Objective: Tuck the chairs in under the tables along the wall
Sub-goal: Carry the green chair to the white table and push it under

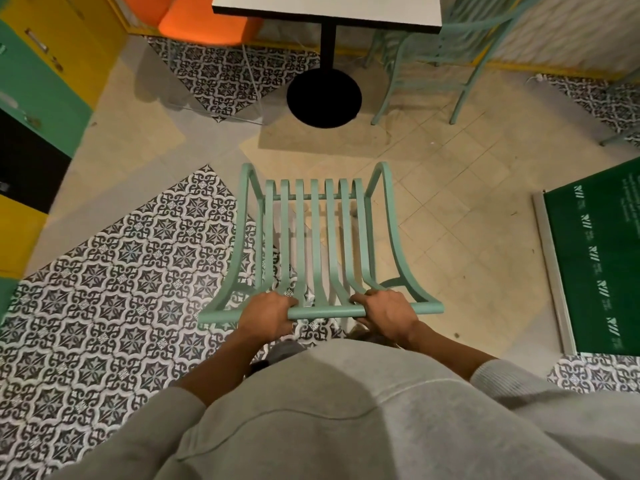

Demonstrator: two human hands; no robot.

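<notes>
The tabletop (325, 8) and second chair (446, 46) run past the top edge; print on the green board (602, 258) is too small to read

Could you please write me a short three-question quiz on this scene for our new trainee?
1. True or false: both hands hold the top rail of the mint green chair.
2. What stands between the chair and the wall? A) a white table on a black pedestal B) a sofa C) a ladder
3. What colour is the seat left of the table?

Key:
1. True: the left hand and the right hand each have a grip on the rail.
2. A, the white table.
3. Orange, the orange seat.
</notes>
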